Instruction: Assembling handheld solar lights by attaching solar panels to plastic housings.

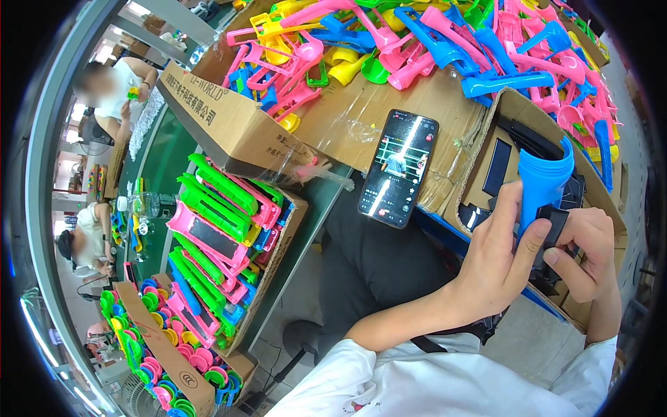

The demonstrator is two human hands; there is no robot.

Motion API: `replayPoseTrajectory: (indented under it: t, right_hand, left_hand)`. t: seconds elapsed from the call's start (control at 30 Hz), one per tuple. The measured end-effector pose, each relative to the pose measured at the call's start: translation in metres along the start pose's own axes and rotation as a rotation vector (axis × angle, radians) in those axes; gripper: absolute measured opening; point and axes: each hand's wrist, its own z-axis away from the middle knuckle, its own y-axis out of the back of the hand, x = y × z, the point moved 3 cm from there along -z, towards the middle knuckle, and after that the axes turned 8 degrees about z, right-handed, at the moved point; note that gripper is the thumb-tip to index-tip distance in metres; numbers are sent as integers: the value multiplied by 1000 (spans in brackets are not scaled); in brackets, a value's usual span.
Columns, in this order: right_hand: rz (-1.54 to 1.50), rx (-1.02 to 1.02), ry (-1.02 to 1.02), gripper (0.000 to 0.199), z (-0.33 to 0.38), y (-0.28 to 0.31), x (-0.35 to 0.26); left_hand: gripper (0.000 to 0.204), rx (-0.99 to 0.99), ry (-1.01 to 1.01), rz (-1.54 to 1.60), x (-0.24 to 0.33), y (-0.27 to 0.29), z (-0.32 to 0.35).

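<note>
My left hand (497, 254) is closed around a blue plastic part (545, 177) with a flared, round end pointing up. Between the fingers of my right hand (589, 251) is a small black plastic piece (556, 221), pressed against the side of the blue part. Where the two pieces meet is partly covered by my fingers. Both hands are over an open cardboard box (599, 182) that holds black parts, among them a flat black panel (497, 167).
A phone (399, 167) with a lit screen lies on cardboard (333, 125). Pink, blue, yellow and green plastic parts (403, 42) are heaped behind it. At left stand a box of stacked green and pink housings (215, 208) and one of round pieces (160, 313). Co-workers (125, 83) sit beyond.
</note>
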Motion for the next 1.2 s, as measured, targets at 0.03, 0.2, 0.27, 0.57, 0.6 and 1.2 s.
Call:
replayPoseTrajectory:
  t: [0.03,0.2,0.27,0.57,0.6,1.2]
  right_hand:
    - [-13,-18,-11,20,0,0,-1]
    - [93,-62,4,21,-3,3,-5]
    - [142,-79,9,20,-3,3,-8]
    - [-16,170,-136,41,0,-2,-2]
    - [-14,169,-136,41,0,1,0]
    - [-743,-91,-437,60,6,-22,3]
  left_hand:
    - [41,0,-1,1,0,0,1]
    - [40,-22,37,-53,-1,2,2]
    - [40,-28,32,-60,1,1,3]
    - [37,-48,48,-18,1,0,2]
    - [37,-58,37,-26,1,-1,3]
    - [30,91,124,46,9,-4,5]
